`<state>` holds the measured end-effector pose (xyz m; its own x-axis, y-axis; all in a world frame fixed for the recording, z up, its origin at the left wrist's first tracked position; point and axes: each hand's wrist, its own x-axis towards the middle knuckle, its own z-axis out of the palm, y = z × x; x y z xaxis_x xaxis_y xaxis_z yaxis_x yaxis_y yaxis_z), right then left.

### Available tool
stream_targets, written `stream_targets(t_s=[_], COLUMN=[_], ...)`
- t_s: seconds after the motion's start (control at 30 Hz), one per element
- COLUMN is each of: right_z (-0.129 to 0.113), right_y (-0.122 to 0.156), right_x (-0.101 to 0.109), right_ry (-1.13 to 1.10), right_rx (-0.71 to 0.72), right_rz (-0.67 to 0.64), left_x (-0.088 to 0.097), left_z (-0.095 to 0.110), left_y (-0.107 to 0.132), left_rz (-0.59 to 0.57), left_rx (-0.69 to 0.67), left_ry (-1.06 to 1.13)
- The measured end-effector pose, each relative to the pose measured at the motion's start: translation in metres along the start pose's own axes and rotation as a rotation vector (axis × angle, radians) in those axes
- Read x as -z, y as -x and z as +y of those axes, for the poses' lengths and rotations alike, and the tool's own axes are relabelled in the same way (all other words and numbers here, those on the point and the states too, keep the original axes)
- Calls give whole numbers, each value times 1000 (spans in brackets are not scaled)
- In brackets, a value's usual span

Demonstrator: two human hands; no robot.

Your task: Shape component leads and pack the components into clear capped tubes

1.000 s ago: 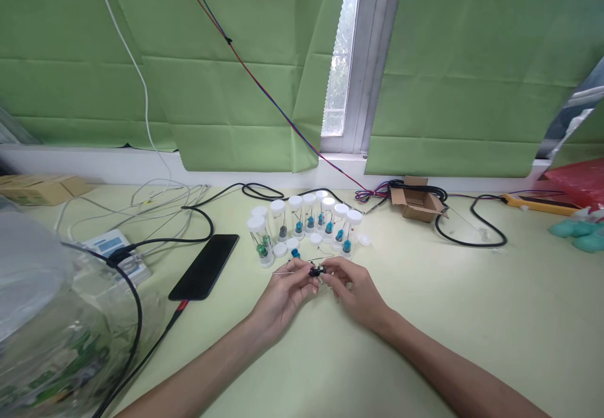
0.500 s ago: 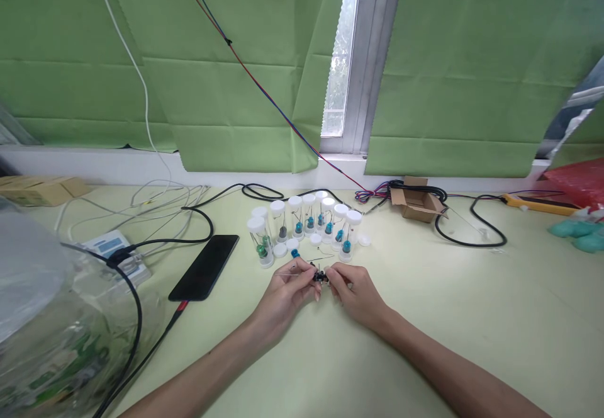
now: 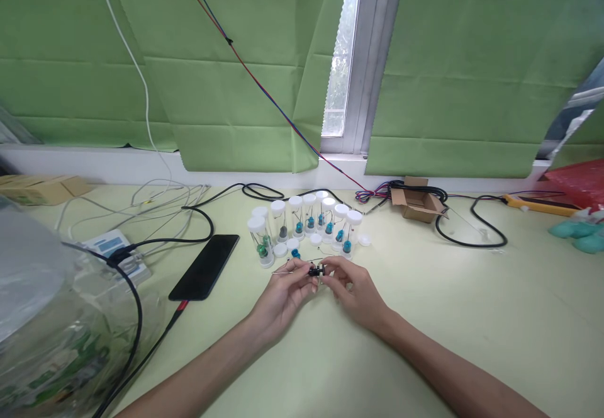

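Observation:
Between my two hands is a small black part with thin metal pins [image 3: 316, 271], too small to name. My left hand [image 3: 283, 292] pinches its left end, and a thin wire [image 3: 282, 272] sticks out to the left from those fingers. The fingertips of my right hand [image 3: 353, 289] close on the part's right end. Just beyond my fingers lies a small blue piece [image 3: 296, 254] on the table. Behind it stand several clear tubes with white caps [image 3: 298, 220], holding blue, green or grey pieces with wire leads. Loose white caps [image 3: 315, 239] lie among the tubes.
A black phone [image 3: 204, 268] with a cable lies at left, near a white box with cables [image 3: 117, 255]. A clear plastic bag [image 3: 61, 342] fills the lower left. An open cardboard box [image 3: 418, 204] and black cable [image 3: 476, 242] are at back right, with a yellow tool [image 3: 538, 204] farther right.
The black part has shifted slightly left and turned between my fingers. My right fingers have moved from its near side to its right end.

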<state>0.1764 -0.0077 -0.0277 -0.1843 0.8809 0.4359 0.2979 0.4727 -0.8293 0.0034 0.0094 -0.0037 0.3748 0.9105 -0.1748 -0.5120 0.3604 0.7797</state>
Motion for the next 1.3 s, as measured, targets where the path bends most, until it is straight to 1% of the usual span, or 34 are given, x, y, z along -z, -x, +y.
stream_targets(t_s=[0.4, 0.57, 0.7, 0.83, 0.97, 1.1, 1.3], right_z=[6, 2, -1, 0, 1, 0, 0], right_y=[1, 0, -1, -1, 0, 1, 0], right_x=[-1, 0, 1, 1, 0, 0, 0], right_ry=[26, 59, 95, 99, 33, 10, -8], right_rx=[-28, 2, 8, -12, -32, -3, 15], right_rz=[-5, -15, -17, -22, 5, 14, 10], left_x=[-2, -3, -2, -2, -1, -1, -2], left_z=[-1, 0, 0, -1, 0, 1, 1], left_y=[3, 5, 6, 5, 3, 1, 1], left_rz=[-83, -127, -147, -136, -75, -14, 4], left_rx=[-65, -95, -117, -89, -53, -21, 5], left_ry=[-110, -194, -208, -195, -97, -24, 9])
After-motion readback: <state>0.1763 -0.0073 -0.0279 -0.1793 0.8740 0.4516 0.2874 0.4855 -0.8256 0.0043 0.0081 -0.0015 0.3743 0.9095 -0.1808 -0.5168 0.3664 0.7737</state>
